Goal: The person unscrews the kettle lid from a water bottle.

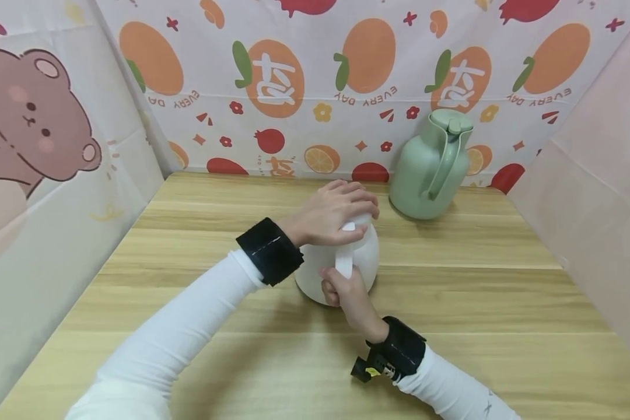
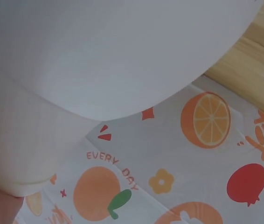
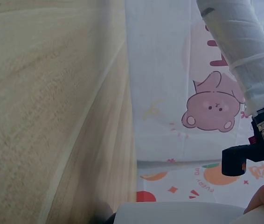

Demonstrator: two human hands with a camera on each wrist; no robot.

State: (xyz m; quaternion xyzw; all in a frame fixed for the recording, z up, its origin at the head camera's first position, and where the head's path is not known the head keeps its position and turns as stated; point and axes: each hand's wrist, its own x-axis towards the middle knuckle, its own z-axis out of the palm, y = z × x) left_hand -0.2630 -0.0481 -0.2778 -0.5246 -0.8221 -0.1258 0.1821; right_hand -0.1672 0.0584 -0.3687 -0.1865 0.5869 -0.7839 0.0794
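A white vacuum jug stands upright on the wooden table, in the middle of the head view. My left hand lies over its top, fingers bent over the far side of the lid and thumb along the near side. Most of the lid is hidden under this palm. My right hand grips the lower part of the jug's white handle, on the side toward me. The jug's pale body fills the upper part of the left wrist view. Only an edge of the jug shows low in the right wrist view.
A green vacuum jug with a lid and handle stands at the back right of the table. Behind the table hangs a fruit-print cloth. Another cloth with a bear covers the left side.
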